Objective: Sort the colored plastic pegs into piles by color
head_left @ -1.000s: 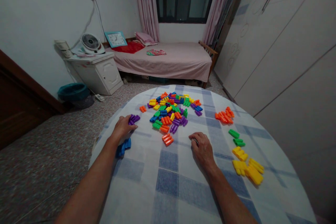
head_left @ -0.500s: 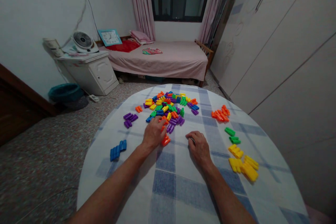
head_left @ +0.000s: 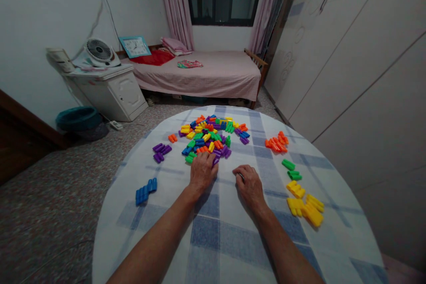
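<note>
A heap of small plastic blocks in mixed colours (head_left: 209,135) lies at the far middle of a round table with a blue-checked cloth (head_left: 226,239). My left hand (head_left: 202,171) rests palm down at the heap's near edge, fingers bent over pieces hidden beneath it. My right hand (head_left: 249,183) lies beside it, curled on the cloth, with a small pale thing at the thumb that I cannot make out. Sorted groups lie apart: purple blocks (head_left: 159,151) and blue blocks (head_left: 144,190) on the left, orange blocks (head_left: 276,142), green blocks (head_left: 289,169) and yellow blocks (head_left: 304,204) on the right.
Beyond the table stands a bed with a pink cover (head_left: 213,75). A white bedside cabinet (head_left: 109,91) carries a fan (head_left: 98,51), and a teal basin (head_left: 78,117) sits on the floor at the left. White wardrobe doors (head_left: 359,53) line the right side.
My left hand left the purple blocks at the left and came to the heap's near edge, over the orange pieces that lay there. The right hand stayed put.
</note>
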A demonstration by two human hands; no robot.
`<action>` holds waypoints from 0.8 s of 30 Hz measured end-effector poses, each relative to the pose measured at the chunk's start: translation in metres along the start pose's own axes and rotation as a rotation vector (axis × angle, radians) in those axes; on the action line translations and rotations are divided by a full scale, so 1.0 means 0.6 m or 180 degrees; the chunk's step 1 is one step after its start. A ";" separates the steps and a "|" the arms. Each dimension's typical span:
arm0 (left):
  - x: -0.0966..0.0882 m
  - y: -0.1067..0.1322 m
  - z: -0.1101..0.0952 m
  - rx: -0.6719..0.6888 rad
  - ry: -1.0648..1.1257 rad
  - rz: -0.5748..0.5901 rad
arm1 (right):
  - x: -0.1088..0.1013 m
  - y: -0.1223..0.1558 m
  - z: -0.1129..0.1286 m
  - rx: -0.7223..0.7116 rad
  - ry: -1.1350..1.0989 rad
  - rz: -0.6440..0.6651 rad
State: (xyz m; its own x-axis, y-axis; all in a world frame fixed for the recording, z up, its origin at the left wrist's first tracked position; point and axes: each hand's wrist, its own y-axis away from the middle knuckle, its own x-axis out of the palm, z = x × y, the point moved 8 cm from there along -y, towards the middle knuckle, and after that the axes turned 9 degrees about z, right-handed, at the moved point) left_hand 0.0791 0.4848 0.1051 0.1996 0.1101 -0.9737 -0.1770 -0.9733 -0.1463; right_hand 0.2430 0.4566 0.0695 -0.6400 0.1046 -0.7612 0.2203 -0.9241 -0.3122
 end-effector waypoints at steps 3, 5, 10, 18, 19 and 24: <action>-0.055 0.009 0.042 -0.0236 0.0105 -0.0323 | 0.000 0.000 -0.001 0.0001 -0.0008 0.0009; -0.092 0.020 0.096 -0.0538 0.0029 -0.0472 | 0.000 0.000 -0.001 0.0010 -0.0007 0.0014; -0.125 0.067 0.293 -0.1801 -0.0153 -0.0314 | 0.000 0.000 0.000 0.0058 0.0046 0.0013; -0.070 0.078 0.406 -0.2217 0.0248 0.0111 | 0.001 0.000 -0.002 0.0097 0.0048 0.0056; -0.068 0.074 0.406 -0.2213 0.0329 0.0093 | 0.001 0.000 -0.003 0.0105 0.0042 0.0060; -0.073 0.061 0.381 -0.2006 0.0340 0.0044 | 0.001 0.000 -0.001 0.0119 0.0023 0.0060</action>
State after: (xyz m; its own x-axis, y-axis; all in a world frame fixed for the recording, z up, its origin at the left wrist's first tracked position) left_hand -0.1565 0.4903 0.1026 0.3021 0.1076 -0.9472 0.4141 -0.9098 0.0287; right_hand 0.2432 0.4568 0.0689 -0.6305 0.0896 -0.7710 0.2045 -0.9391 -0.2763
